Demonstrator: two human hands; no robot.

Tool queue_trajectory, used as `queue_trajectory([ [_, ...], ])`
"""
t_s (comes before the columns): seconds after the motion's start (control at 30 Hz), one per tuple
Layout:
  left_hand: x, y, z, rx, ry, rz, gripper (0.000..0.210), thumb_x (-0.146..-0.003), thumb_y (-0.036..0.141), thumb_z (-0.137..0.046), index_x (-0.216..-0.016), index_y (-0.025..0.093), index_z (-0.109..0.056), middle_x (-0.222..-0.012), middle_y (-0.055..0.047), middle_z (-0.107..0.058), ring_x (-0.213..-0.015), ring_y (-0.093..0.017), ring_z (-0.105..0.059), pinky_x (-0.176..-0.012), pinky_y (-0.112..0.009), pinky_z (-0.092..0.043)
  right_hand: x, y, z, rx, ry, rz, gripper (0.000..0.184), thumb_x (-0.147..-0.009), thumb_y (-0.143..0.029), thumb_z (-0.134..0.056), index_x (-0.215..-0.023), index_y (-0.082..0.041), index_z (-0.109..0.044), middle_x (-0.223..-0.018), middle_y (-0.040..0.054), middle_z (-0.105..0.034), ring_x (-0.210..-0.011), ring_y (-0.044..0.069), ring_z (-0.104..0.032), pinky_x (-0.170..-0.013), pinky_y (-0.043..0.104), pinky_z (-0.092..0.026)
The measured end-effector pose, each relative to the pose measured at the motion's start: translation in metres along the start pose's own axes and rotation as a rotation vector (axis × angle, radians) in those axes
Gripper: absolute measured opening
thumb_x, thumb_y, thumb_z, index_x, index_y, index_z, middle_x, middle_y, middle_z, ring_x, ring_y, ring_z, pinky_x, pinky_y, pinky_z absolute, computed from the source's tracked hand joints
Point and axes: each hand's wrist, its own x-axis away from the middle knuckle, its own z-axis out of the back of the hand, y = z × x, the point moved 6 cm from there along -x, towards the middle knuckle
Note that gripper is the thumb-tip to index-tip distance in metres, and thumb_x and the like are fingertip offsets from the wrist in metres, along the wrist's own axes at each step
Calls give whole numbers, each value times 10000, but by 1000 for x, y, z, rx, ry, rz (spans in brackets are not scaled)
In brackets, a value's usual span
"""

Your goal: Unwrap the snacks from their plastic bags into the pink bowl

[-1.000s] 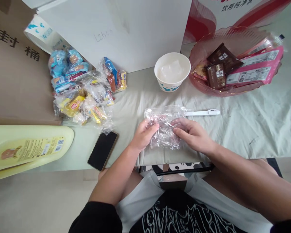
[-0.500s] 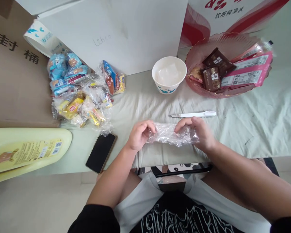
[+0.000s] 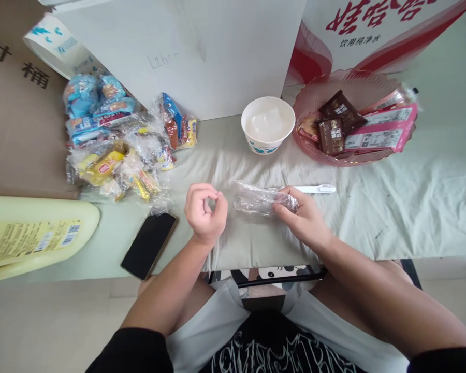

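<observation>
In the middle of the cloth-covered table, a crumpled clear plastic bag (image 3: 256, 200) is pinched at its right end by my right hand (image 3: 301, 212). Its left end sticks out free. My left hand (image 3: 206, 212) is closed just left of the bag, apart from it, thumb and fingertips meeting in a ring with nothing visible in them. Behind the right hand lies a white slim-handled knife (image 3: 320, 189), its left end partly hidden by the bag. A white paper bowl (image 3: 267, 124) with something pale and translucent inside stands beyond the bag.
Several wrapped snacks (image 3: 116, 145) are heaped at the left, near a tipped paper cup (image 3: 50, 44). A phone (image 3: 149, 246) and a yellow bottle (image 3: 39, 238) lie at the front left. A pink glass bowl (image 3: 334, 158) holds packets at the right; boxes (image 3: 225, 57) stand behind.
My left hand has let go of the bag and moved left, its fingers curled. My right hand keeps hold of the bag, which now hangs out leftward. The view has shifted slightly.
</observation>
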Motion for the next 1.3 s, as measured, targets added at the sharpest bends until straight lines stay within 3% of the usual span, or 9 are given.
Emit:
queue_trajectory([
  [0.13, 23, 3, -19, 99, -253, 75, 176, -868, 273, -680, -1036, 239, -640, -992, -52, -705, -917, -194, -670, -869, -352, -543, 7, -12, -4, -43, 83, 166, 67, -825, -279, -606, -829, -229, -562, -964, 48, -688, -905, 202, -623, -836, 356, -475],
  [0.23, 35, -3, -41, 291, -492, 296, 425, -847, 425, -733, -1213, 226, -647, -1183, -98, -710, -1089, -239, -666, -965, -367, -530, 11, -14, -17, -179, -70, 163, 76, -858, -297, -598, -881, -228, -575, -1008, 50, -711, -891, 190, -648, -824, 345, -497],
  [0.33, 39, -7, -56, 457, -615, 481, 467, -840, 537, -733, -1154, 194, -695, -1027, -88, -738, -897, -204, -683, -801, -301, -545, 10, -13, -24, -288, -202, 109, 130, -879, -343, -598, -925, -222, -608, -944, 39, -710, -828, 180, -647, -787, 336, -512],
  [0.5, 35, -24, -55, 405, -451, 627, 409, -776, 554, -793, -931, 178, -744, -797, -38, -702, -711, -154, -618, -668, -264, -496, 2, -13, -17, -374, -272, 92, 232, -904, -424, -545, -903, -220, -655, -914, 40, -714, -896, 203, -647, -837, 358, -512],
  [0.67, 33, -29, -46, 412, -237, 673, 471, -662, 593, -851, -826, 192, -665, -709, 11, -641, -623, -119, -571, -631, -265, -488, -8, -11, 16, -270, -12, 74, 198, -914, -349, -503, -890, -209, -640, -860, 23, -674, -811, 166, -599, -778, 318, -460],
  [0.97, -49, 36, -33, -94, -88, 108, 360, -755, 298, -776, -648, 208, -444, -642, 46, -411, -594, -99, -374, -585, -276, -327, -13, -24, 30, -277, 6, 116, 182, -903, -307, -446, -799, -225, -571, -779, 3, -635, -749, 164, -576, -718, 307, -419],
  [1.07, -108, 68, -71, -510, -90, -136, 327, -745, 166, -683, -633, 216, -381, -625, 46, -384, -616, -117, -413, -648, -301, -361, -11, -30, 29, -249, -27, 173, 173, -902, -295, -438, -796, -229, -558, -778, 7, -633, -757, 170, -584, -734, 309, -422],
  [1.13, -137, 67, -115, -747, -292, -166, 275, -704, 100, -673, -661, 218, -429, -639, 36, -435, -676, -151, -510, -733, -329, -409, -11, -32, 29, -234, -32, 187, 165, -897, -277, -434, -798, -230, -558, -780, 8, -633, -757, 171, -586, -741, 309, -424],
  [1.3, -145, 32, -181, -838, -520, -157, 131, -761, 159, -678, -750, 198, -554, -719, -27, -590, -886, -237, -637, -834, -342, -467, -15, -30, 34, -233, -7, 180, 165, -893, -268, -434, -789, -228, -556, -773, 6, -634, -748, 170, -583, -735, 305, -417],
])
